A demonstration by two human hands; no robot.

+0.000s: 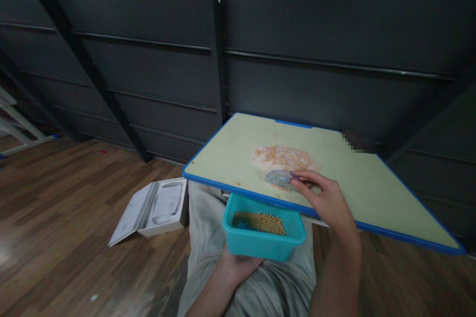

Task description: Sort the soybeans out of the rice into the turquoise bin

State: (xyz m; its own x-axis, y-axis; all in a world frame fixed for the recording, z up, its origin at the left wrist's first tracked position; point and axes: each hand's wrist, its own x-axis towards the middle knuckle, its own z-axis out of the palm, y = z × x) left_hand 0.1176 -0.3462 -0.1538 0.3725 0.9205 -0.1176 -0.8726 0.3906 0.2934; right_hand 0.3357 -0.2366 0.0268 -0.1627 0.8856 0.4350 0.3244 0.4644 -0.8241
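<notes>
My right hand (322,193) pinches a clear plastic protractor (277,177) flat against the pale tabletop (372,188). The protractor is at the near edge of a heap of white rice grains mixed with soybeans (284,156). A few loose beans lie between it and the table's blue rim. Below that rim, my left hand (238,265) supports a turquoise plastic tub (256,245) from underneath, its fingers mostly hidden by the tub. Soybeans (264,222) cover part of the tub's floor.
An opened white box (167,208) lies on the wooden floor (92,218) at the left. Dark metal panels (167,69) rise behind the table. My legs (208,228) are under the tub. A white metal frame (22,129) stands far left.
</notes>
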